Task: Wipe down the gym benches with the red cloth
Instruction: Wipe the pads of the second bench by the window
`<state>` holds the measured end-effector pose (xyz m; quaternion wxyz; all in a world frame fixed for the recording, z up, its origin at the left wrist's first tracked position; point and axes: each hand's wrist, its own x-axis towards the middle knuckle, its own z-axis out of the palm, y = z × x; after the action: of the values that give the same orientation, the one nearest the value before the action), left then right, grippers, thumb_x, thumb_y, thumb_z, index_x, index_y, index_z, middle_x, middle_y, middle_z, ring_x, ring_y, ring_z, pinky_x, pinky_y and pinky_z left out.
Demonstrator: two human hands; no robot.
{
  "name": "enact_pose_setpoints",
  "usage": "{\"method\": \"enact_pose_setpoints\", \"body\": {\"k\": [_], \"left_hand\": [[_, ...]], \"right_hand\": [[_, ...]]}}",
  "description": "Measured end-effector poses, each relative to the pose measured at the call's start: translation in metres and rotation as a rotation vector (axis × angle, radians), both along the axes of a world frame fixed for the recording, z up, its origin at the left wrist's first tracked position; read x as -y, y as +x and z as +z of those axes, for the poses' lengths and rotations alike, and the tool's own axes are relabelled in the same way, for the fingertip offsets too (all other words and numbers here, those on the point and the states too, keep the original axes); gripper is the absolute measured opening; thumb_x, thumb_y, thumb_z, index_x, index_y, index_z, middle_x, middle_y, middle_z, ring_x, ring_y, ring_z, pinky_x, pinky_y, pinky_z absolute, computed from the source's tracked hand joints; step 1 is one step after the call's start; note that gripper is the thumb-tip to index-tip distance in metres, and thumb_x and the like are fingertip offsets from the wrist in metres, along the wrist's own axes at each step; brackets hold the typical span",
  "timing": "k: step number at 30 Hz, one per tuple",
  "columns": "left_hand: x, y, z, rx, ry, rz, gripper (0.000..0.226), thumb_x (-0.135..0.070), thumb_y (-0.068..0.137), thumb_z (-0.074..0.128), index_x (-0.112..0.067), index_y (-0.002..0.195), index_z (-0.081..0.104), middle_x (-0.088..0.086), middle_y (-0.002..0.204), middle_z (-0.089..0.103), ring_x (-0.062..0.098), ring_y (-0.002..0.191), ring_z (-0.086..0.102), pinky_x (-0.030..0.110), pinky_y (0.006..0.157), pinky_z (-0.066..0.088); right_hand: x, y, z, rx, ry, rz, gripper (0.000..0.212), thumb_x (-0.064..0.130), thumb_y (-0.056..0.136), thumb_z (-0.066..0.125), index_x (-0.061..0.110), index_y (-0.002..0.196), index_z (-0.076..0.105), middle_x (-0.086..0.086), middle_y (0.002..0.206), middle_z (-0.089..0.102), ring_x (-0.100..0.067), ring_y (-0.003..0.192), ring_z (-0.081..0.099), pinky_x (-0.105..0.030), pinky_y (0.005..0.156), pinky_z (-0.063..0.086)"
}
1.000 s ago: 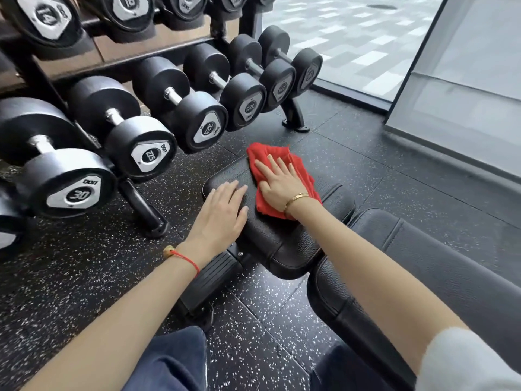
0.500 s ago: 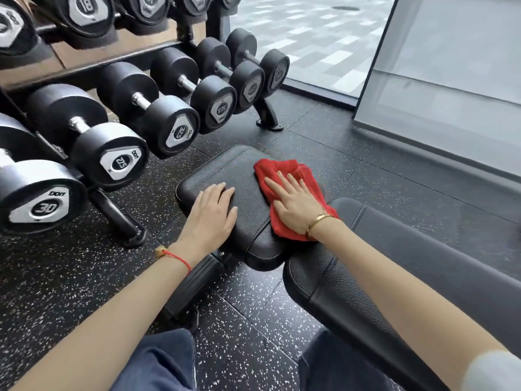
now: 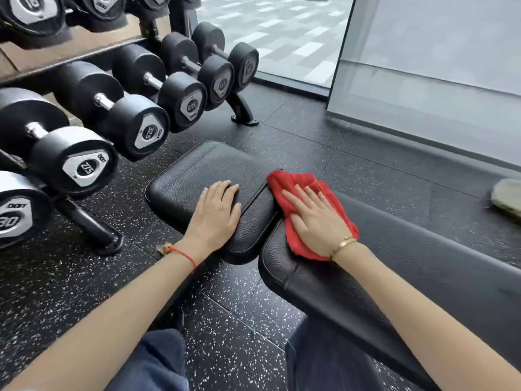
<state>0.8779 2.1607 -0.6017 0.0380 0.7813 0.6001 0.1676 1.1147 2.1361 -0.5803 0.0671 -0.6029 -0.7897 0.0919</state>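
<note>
Red cloth (image 3: 293, 198) shifted, under right hand (image 3: 317, 221)

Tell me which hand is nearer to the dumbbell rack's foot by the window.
Left. The left hand lies flat on the seat pad, on the side toward the rack foot. The right hand presses the red cloth onto the long pad, farther off.

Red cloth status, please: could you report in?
Right hand flat on cloth, at the pad gap. Left hand bracing seat pad. Nothing in the way.
</note>
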Motion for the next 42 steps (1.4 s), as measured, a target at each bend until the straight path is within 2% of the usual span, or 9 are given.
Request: {"method": "enact_pose_setpoints", "body": {"k": [2,4,9,12,16,19,28,35,42], "left_hand": [[0.001,0.0,0.0,0.014,0.01,-0.004,0.048,-0.028,0.1,0.047,-0.008,0.143,0.044,0.012,0.15,0.041,0.028,0.142,0.033,0.047,0.121,0.02],[0.002,0.001,-0.001,0.024,0.023,0.0,0.047,-0.027,0.099,0.05,-0.007,0.141,0.047,0.013,0.148,0.043,0.029,0.141,0.035,0.048,0.12,0.022],[0.002,0.003,-0.005,0.041,0.047,0.015,0.045,-0.025,0.098,0.052,-0.007,0.139,0.048,0.013,0.146,0.044,0.03,0.14,0.036,0.048,0.12,0.021],[0.002,0.003,-0.007,0.024,0.057,0.025,0.045,-0.025,0.098,0.05,-0.007,0.14,0.048,0.013,0.146,0.044,0.03,0.14,0.036,0.049,0.12,0.021],[0.003,0.004,-0.006,0.02,0.047,0.033,0.046,-0.026,0.099,0.048,-0.006,0.14,0.046,0.013,0.148,0.043,0.031,0.14,0.035,0.049,0.12,0.02],[0.003,0.005,-0.005,0.021,0.03,0.028,0.046,-0.025,0.099,0.048,-0.006,0.142,0.046,0.014,0.149,0.042,0.031,0.141,0.034,0.05,0.121,0.019],[0.01,0.022,0.004,0.14,0.036,-0.047,0.039,-0.025,0.096,0.049,-0.012,0.132,0.057,0.007,0.139,0.053,0.025,0.134,0.043,0.051,0.118,0.026],[0.02,0.046,0.011,0.093,0.07,-0.085,0.046,-0.015,0.091,0.055,-0.009,0.137,0.052,0.008,0.142,0.051,0.025,0.135,0.042,0.047,0.118,0.027],[0.012,0.029,0.009,0.082,0.047,-0.024,0.044,-0.012,0.093,0.053,-0.008,0.137,0.052,0.01,0.142,0.051,0.027,0.136,0.042,0.047,0.117,0.028]], "right_hand": [[-0.019,-0.004,0.005,0.019,-0.016,-0.123,0.055,0.031,0.101,0.03,0.031,0.153,0.014,-0.004,0.163,0.006,-0.022,0.15,0.002,-0.037,0.122,-0.003],[-0.016,-0.008,0.006,0.034,-0.018,-0.135,0.055,0.032,0.101,0.031,0.03,0.153,0.014,-0.005,0.163,0.006,-0.024,0.15,0.002,-0.04,0.122,-0.002],[0.063,0.0,-0.006,0.019,0.056,0.083,0.058,0.041,0.096,0.027,0.038,0.152,0.012,0.002,0.162,0.008,-0.019,0.15,0.005,-0.036,0.122,-0.001],[0.06,0.018,-0.006,0.013,0.026,0.117,0.057,0.041,0.096,0.027,0.039,0.152,0.014,0.004,0.162,0.009,-0.017,0.15,0.006,-0.034,0.122,0.001],[-0.001,0.02,0.002,0.001,-0.019,-0.12,0.055,0.034,0.1,0.032,0.035,0.152,0.015,-0.002,0.163,0.006,-0.021,0.15,0.004,-0.036,0.122,-0.001],[-0.013,0.011,0.003,0.019,-0.028,-0.188,0.056,0.034,0.1,0.031,0.033,0.153,0.015,-0.005,0.163,0.005,-0.024,0.15,0.003,-0.04,0.122,-0.002],[0.098,0.02,-0.01,-0.008,0.064,0.09,0.058,0.04,0.095,0.029,0.042,0.151,0.013,0.007,0.162,0.006,-0.015,0.15,0.002,-0.032,0.122,-0.005],[0.035,0.018,0.0,-0.023,0.017,-0.07,0.055,0.034,0.098,0.034,0.039,0.151,0.019,0.004,0.163,0.005,-0.019,0.15,0.001,-0.036,0.122,-0.005],[0.054,-0.015,-0.007,-0.066,0.053,0.147,0.053,0.033,0.095,0.038,0.038,0.147,0.031,0.006,0.161,0.017,-0.02,0.15,0.008,-0.039,0.122,-0.003]]}}
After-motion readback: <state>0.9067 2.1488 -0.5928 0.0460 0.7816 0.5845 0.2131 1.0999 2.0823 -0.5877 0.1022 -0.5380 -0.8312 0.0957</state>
